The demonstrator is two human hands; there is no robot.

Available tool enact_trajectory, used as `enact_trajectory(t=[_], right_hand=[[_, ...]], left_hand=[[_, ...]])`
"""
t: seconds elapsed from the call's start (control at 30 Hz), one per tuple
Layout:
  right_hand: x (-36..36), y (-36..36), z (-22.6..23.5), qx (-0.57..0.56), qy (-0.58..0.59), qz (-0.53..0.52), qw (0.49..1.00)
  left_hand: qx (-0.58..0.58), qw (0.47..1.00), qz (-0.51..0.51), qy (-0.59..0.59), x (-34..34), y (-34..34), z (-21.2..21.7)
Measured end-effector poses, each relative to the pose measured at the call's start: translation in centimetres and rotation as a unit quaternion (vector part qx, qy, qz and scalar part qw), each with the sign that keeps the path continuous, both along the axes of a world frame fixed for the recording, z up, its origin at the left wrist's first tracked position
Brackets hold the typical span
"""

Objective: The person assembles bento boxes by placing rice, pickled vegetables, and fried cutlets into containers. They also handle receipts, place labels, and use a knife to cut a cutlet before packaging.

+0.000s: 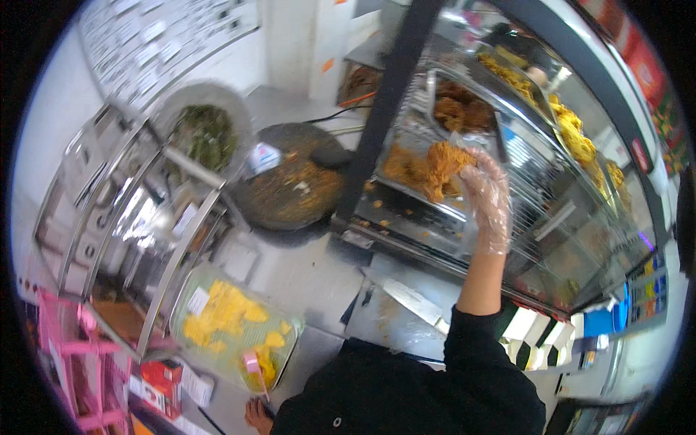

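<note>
My right hand (489, 188), in a clear plastic glove, reaches into a glass-fronted food warmer and grips a piece of fried chicken (444, 168) between its fingers. The piece is above a metal tray (428, 205) with more golden fried food and crumbs. Behind it, a second tray holds darker fried pieces (460, 109). At the lower edge my left hand (258, 415) is bare and lies on the counter, its fingers loosely apart, partly hidden by my sleeve. Just above it is the handle of a pink scoop or brush (251, 362), resting in a tray (210, 274) of yellow food.
A dark round chopping block (290, 210) with food scraps stands left of the warmer. A knife (406, 301) lies on a metal sheet in front. Green leaves fill a clear tub (243, 119). A metal rack (194, 168) and pink shelf (69, 362) stand left; folded boxes (525, 326) at right.
</note>
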State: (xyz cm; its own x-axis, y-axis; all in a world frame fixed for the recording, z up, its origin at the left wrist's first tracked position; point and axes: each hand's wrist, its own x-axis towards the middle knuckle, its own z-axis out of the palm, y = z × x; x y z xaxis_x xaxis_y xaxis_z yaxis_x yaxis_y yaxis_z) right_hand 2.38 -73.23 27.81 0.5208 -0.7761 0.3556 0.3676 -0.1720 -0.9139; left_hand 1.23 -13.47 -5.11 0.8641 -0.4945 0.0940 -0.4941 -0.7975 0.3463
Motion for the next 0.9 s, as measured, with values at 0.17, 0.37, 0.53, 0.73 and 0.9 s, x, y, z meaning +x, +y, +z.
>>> enact_trajectory(t=[0.17, 0.37, 0.53, 0.73, 0.9], right_hand=[[7.1, 7.9, -6.1, -0.053, 0.211, 0.181, 0.959], [24.3, 4.6, -16.2, -0.148, 0.319, 0.129, 0.927], [30.0, 3.0, -20.2, -0.324, 0.394, 0.041, 0.859], [27.8, 2.2, -16.1, -0.324, 0.541, 0.042, 0.775], [27.1, 0.4, -21.0, -0.394, 0.611, 0.096, 0.680]], left_hand=[[0.008, 0.997, 0.008, 0.073, -1.1, -0.9, 1.3], [-0.001, 0.996, 0.016, 0.084, -0.9, -2.5, 4.7], [-0.009, 0.998, 0.014, 0.054, -1.1, -2.4, 3.8], [-0.012, 0.998, 0.020, 0.054, -1.1, -2.8, 4.4], [-0.006, 0.997, 0.008, 0.081, -1.1, -2.6, 4.2]])
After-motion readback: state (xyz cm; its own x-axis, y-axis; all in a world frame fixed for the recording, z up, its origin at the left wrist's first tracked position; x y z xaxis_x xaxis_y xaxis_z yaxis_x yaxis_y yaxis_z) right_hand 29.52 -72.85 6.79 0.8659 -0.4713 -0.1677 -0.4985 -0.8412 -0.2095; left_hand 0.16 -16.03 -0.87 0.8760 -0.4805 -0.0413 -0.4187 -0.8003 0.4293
